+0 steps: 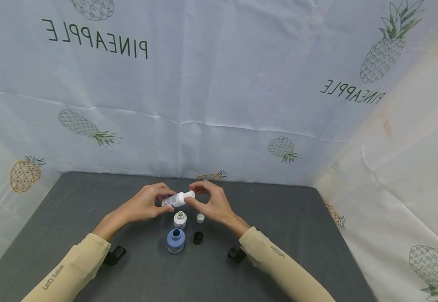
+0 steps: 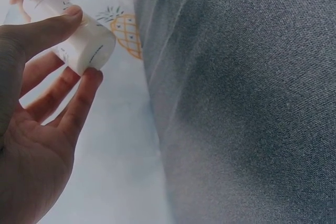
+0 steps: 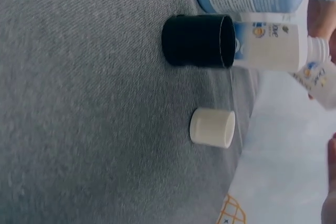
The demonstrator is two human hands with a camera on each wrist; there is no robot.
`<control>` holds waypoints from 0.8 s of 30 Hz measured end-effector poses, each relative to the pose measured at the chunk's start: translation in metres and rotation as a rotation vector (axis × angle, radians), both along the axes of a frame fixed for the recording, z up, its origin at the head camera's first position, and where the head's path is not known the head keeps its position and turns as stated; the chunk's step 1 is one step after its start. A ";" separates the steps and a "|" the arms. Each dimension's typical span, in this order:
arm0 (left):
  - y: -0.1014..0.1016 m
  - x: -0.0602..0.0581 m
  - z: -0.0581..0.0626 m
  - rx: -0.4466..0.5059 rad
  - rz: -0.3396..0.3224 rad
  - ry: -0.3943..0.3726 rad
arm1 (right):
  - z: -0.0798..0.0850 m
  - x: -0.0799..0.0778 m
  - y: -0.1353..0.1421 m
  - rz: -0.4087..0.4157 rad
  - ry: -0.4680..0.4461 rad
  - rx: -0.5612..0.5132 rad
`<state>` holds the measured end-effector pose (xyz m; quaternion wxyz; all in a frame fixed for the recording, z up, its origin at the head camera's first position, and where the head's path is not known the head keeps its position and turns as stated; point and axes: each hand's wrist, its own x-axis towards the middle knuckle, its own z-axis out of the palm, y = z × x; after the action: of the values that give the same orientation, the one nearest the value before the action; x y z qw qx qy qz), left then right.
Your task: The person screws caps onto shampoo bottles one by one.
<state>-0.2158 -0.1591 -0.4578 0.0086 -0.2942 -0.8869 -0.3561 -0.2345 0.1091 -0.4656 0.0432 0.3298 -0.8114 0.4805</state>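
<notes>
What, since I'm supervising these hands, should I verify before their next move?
1. Small cylindrical white plastic bottle in left hand: ok, held tilted.
2. Right hand at that bottle's narrow white plastic cap: ok, thumb and fingers around it.
3. That cap loosened: cannot tell.
4. Standing white plastic bottle and round-shouldered blue plastic bottle upright: ok.
5. Those two capped: not ok, both mouths open.
6. Loose short white plastic cylindrical cap and black plastic cylindrical cap on dark grey textured tabletop: ok, both hollow side up.

Reads mirrored "PINEAPPLE" on white printed cloth [image 1: 234, 54], "Lets Slim" on beige fabric sleeves [image 1: 279, 262], "ove" on white-and-blue plastic bottle [image 3: 275, 51].
</notes>
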 end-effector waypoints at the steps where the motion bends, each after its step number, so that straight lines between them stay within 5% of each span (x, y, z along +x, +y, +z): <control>1: 0.000 0.000 0.000 0.004 0.000 0.000 | 0.000 0.000 0.002 0.022 0.009 -0.014; 10: -0.002 0.001 -0.002 0.017 0.003 0.010 | -0.003 -0.005 0.013 0.167 0.050 -0.059; 24: -0.001 0.002 0.002 0.018 -0.008 0.024 | -0.001 -0.004 0.005 0.062 0.025 -0.048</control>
<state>-0.2139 -0.1603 -0.4555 0.0207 -0.3018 -0.8823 -0.3605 -0.2381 0.1144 -0.4666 0.0462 0.3596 -0.7885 0.4968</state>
